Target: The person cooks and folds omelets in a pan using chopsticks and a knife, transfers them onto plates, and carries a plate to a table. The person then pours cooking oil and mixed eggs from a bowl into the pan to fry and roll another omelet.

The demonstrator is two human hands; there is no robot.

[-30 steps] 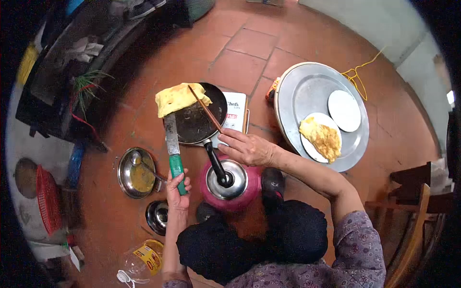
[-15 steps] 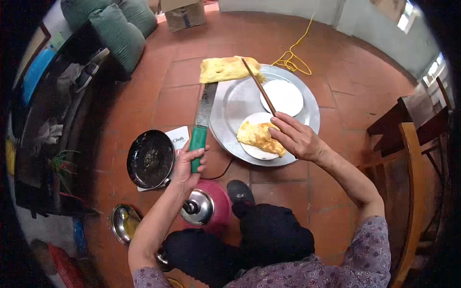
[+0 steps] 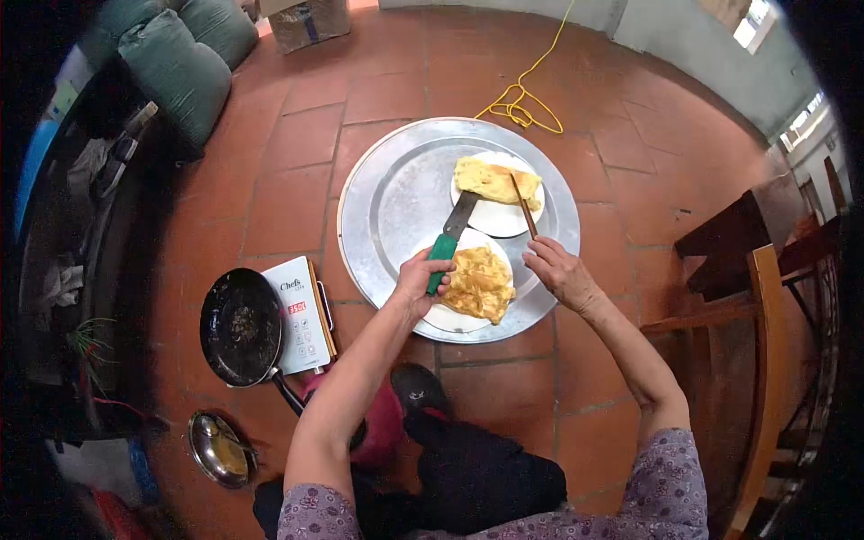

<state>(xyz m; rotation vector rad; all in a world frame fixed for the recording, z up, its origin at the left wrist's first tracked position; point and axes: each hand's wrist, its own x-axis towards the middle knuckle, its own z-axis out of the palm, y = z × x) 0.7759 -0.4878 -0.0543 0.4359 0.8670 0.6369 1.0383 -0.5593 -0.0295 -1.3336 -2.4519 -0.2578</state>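
Observation:
My left hand [image 3: 427, 279] is closed around the green handle of a flat metal spatula [image 3: 461, 216]. Its blade reaches the near edge of a folded yellow omelette [image 3: 490, 180], which lies over the far white plate [image 3: 497, 221]. Chopsticks [image 3: 525, 209] are gripped in my right hand [image 3: 562, 272], their tips on top of that omelette. A second, browner omelette [image 3: 481, 286] rests on the near white plate [image 3: 450, 320], just right of my left hand. Both plates stand on a large round metal tray [image 3: 369, 207].
Left of the tray, a black frying pan [image 3: 241, 326] sits partly over a white induction cooker [image 3: 301, 310]. Below it are a metal bowl [image 3: 219, 450] and a pink pot [image 3: 382, 427]. A wooden chair [image 3: 765, 360] stands at right; a yellow cord [image 3: 517, 110] lies behind the tray.
The folded omelette, held out left of the tray on the spatula earlier, has moved right and down onto the far plate. Both hands moved with it, and the view has shifted.

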